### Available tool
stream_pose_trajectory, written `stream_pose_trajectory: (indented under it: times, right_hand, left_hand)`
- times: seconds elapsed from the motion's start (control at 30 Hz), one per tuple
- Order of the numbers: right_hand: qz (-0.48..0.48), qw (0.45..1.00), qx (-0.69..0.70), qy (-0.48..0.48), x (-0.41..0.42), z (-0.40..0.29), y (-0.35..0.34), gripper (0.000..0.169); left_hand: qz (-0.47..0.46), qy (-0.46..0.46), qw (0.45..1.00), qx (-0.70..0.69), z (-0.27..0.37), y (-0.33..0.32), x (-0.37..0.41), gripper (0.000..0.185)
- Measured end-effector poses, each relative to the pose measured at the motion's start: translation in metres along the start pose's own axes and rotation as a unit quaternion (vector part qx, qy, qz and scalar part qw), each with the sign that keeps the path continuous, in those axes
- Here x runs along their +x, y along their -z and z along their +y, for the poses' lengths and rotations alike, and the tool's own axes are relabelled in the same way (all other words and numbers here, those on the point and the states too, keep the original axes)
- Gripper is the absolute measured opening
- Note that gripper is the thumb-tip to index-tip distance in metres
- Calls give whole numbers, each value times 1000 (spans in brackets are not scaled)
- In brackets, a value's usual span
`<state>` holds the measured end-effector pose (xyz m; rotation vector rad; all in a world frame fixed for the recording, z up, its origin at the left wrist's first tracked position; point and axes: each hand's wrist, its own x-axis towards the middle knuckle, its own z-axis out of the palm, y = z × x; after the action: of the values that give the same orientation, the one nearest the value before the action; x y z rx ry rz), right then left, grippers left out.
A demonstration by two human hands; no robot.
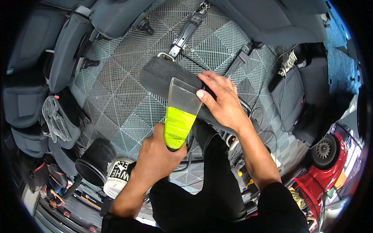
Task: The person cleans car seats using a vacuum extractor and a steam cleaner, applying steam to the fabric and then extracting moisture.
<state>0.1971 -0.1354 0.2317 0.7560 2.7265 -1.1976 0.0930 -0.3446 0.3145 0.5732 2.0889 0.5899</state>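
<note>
My left hand (160, 154) grips an extractor nozzle (186, 96) with a clear plastic head and bright yellow-green tape around its neck. The nozzle's wide end lies over a narrow car seat section (161, 72) in dark grey upholstery, which stretches diagonally in front of my legs. On that section rests my right hand (221, 99), fingers extended and thumb apart, close beside the nozzle's right edge. A metal loop (166, 56) sticks out at the section's far end. Part of the upholstery is hidden under the nozzle and my right hand.
Removed car seats (26, 99) line the left, with a grey cloth (56, 118) draped on one. More seats (288, 99) stand at right. A black bucket (96, 161) and a white bucket (119, 177) sit lower left. Cables (258, 87) cross the tiled floor (128, 74); a red car (317, 180) is lower right.
</note>
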Motion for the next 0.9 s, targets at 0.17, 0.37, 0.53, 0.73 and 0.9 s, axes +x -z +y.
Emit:
stream_pose_trajectory:
  times: [0.17, 0.37, 0.53, 0.73, 0.9]
  right_hand:
    - [71, 992, -101, -39, -30, -7, -9, 66]
    - [238, 969, -6, -63, -96, -6, -28, 53]
    - [312, 947, 43, -66, -145, -4, -39, 38]
    - [254, 962, 85, -45, -126, 27, -10, 48]
    - [174, 983, -41, -40, -97, 33, -10, 80]
  left_hand:
    - [22, -24, 999, -26, -30, -30, -15, 46]
    - [-19, -30, 997, -62, -1, -48, -36, 56]
    - [-18, -60, 995, -84, 28, -65, -16, 53]
    - [-49, 18, 998, -16, 70, -67, 2, 47]
    - [-66, 26, 997, -9, 72, -73, 3, 48]
